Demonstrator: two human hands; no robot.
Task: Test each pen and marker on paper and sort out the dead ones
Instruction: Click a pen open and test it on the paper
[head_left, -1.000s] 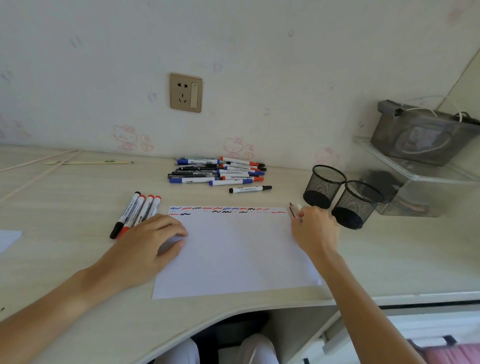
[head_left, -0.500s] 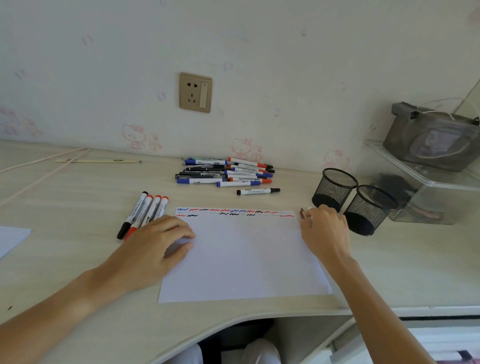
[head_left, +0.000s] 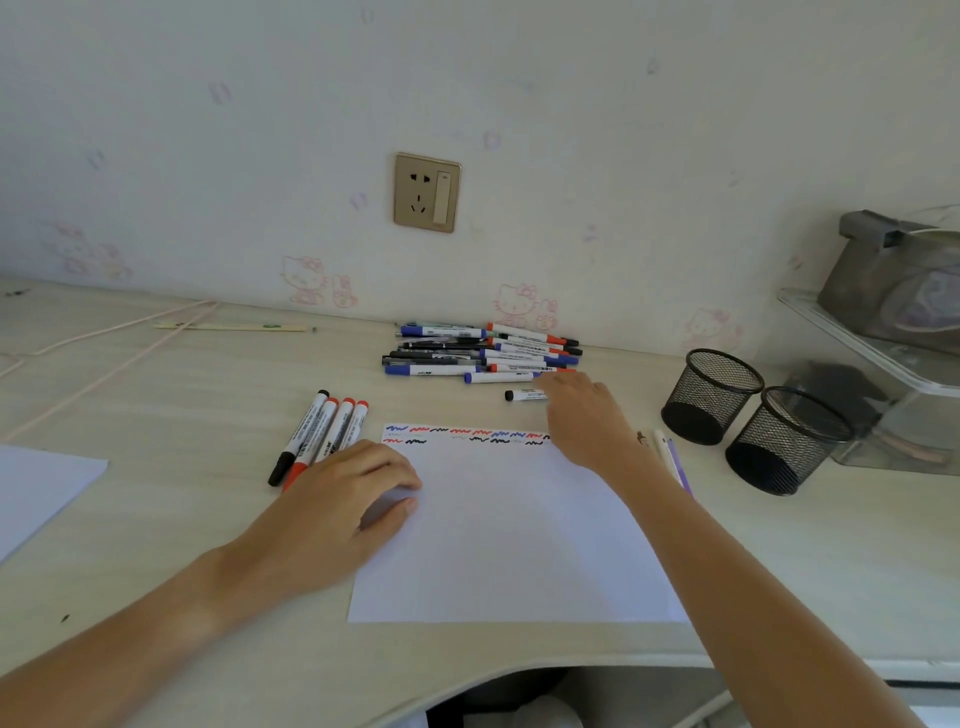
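Sheet of paper at the desk's near edge, scribbles along its far side. Four markers in a row just left of it; pile of pens and markers behind, against the wall, one single marker before the pile. Two mesh cups to the right, pens between cups and sheet. Left hand on the sheet's left edge; right hand over its far right corner.
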